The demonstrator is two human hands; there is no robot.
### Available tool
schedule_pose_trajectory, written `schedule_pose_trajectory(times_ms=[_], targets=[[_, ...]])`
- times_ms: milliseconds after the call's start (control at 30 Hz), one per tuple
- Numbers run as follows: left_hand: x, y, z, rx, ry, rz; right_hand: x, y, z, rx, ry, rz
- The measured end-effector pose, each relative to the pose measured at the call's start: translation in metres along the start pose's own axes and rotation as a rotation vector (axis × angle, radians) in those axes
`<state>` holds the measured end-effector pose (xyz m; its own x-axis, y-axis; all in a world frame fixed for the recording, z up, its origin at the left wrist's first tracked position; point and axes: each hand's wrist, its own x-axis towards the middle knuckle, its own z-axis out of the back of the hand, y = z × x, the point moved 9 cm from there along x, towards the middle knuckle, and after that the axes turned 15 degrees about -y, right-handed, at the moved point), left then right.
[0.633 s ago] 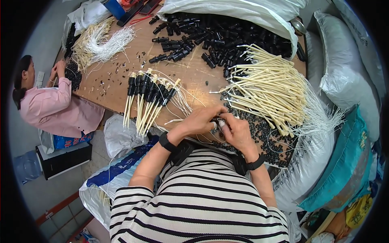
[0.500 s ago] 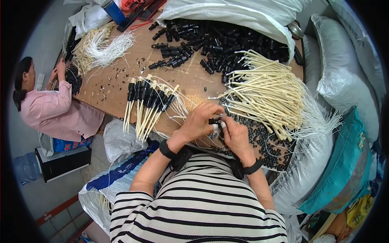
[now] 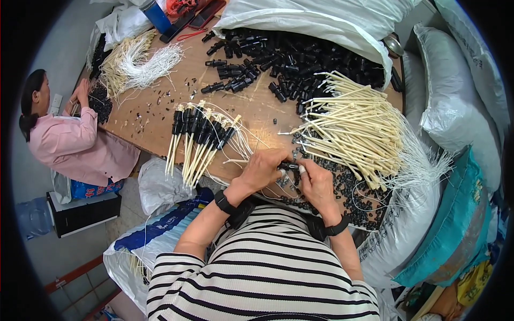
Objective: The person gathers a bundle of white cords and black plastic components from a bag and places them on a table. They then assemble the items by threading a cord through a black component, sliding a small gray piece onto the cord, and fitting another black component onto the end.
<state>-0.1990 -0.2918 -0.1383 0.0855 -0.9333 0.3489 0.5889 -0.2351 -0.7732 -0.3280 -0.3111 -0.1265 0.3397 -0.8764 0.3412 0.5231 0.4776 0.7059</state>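
Observation:
Near the table's front edge, my left hand (image 3: 264,170) and my right hand (image 3: 317,183) meet over a small black plastic fitting (image 3: 289,166). Fingertips of both hands pinch it, one at each end, and partly cover it. White cord (image 3: 247,134) runs across the table by my left hand. Left of it lies a row of cream tubes with black fittings (image 3: 199,130) on their ends. To the right of my hands is a big bundle of cream tubes (image 3: 356,128) with white cords trailing off. Small black parts (image 3: 350,195) lie scattered beside and under my right hand.
A large white sack (image 3: 305,18) spills black fittings (image 3: 289,59) at the back. White cords (image 3: 152,67) lie at the far left, near two phones (image 3: 206,14). A co-worker in a pink shirt (image 3: 75,142) sits left. Full sacks (image 3: 452,88) stand along the right.
My hands have drawn slightly apart, and more of the black fitting shows between them. The view has shifted a little. The co-worker's hands have moved closer together.

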Motion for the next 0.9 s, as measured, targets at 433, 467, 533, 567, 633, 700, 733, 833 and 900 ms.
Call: schedule_pose_trajectory(times_ms=[433, 467, 533, 567, 633, 700, 733, 833, 900], targets=[[0.004, -0.001, 0.006, -0.113, -0.137, 0.059, -0.003, 0.012, -0.002, -0.085, 0.007, 0.125], [0.004, -0.003, 0.008, -0.106, -0.181, 0.026, -0.004, 0.010, -0.005, -0.088, 0.013, 0.122], [0.003, -0.005, 0.008, -0.099, -0.224, -0.009, -0.004, 0.013, -0.005, -0.105, 0.019, 0.119], [0.002, -0.003, 0.007, -0.111, -0.221, 0.019, -0.004, 0.013, -0.006, -0.122, 0.027, 0.114], [0.001, 0.000, 0.005, -0.123, -0.217, 0.049, -0.004, 0.012, -0.007, -0.121, 0.018, 0.121], [0.000, 0.004, 0.004, -0.188, -0.220, 0.095, -0.004, 0.012, -0.006, -0.119, 0.011, 0.126], [-0.001, 0.006, 0.005, -0.187, -0.219, 0.096, -0.002, 0.012, -0.002, -0.055, -0.031, 0.101], [-0.007, 0.031, -0.002, -0.482, -0.182, 0.407, 0.001, 0.008, 0.002, 0.052, -0.074, 0.094], [-0.010, 0.031, -0.021, -0.606, 0.016, 0.538, -0.001, 0.009, 0.003, 0.094, -0.076, 0.111]])
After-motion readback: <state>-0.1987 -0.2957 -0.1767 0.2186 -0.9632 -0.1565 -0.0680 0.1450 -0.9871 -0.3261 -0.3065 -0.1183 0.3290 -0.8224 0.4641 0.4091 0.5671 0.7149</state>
